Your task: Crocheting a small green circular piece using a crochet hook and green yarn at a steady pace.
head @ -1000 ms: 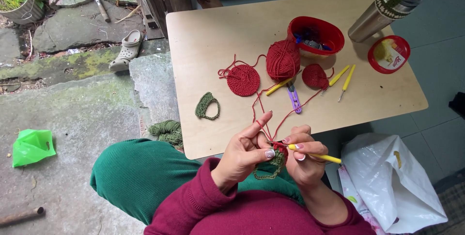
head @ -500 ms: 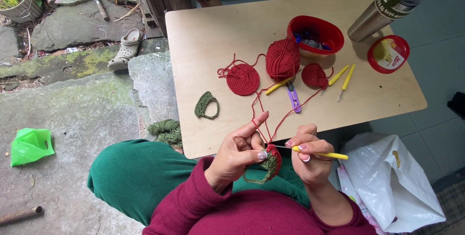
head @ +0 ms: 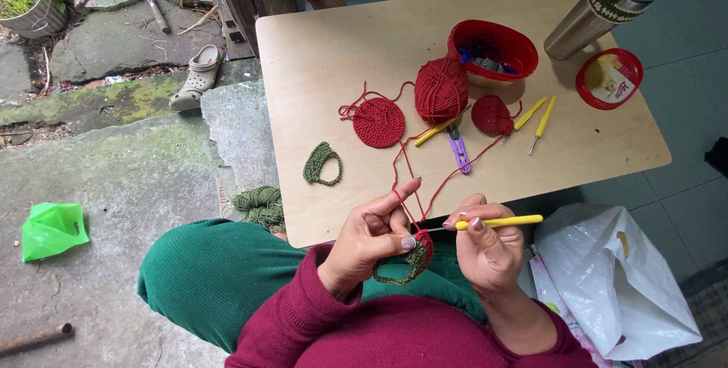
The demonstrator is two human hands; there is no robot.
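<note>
Head view: wooden desk (head: 334,50) filled the upper middle, stone slabs to its left, white plastic bag (head: 614,277) at lower right beside the person's right arm. Desk's near edge sat just above both hands; bare wood at its front left and along its front right edge left room to move. On it: steel flask (head: 584,19), red oval tub (head: 493,46), red lidded cup (head: 609,78), red yarn ball (head: 440,89), flat red crochet disc (head: 378,122), smaller red disc (head: 492,115), green crochet loop (head: 321,163), purple snips (head: 458,150), spare yellow hooks (head: 537,114). Since a second ago both hands sank slightly toward the lap and the green-edged rim swung under the fingers — reads as stitching moving on round the edge. Left hand (head: 375,235) was closed, pinching the red-and-green crochet piece (head: 413,258), red strand over its raised forefinger. Right hand (head: 485,243) was closed round the yellow crochet hook (head: 497,222), tip at the piece.
</note>
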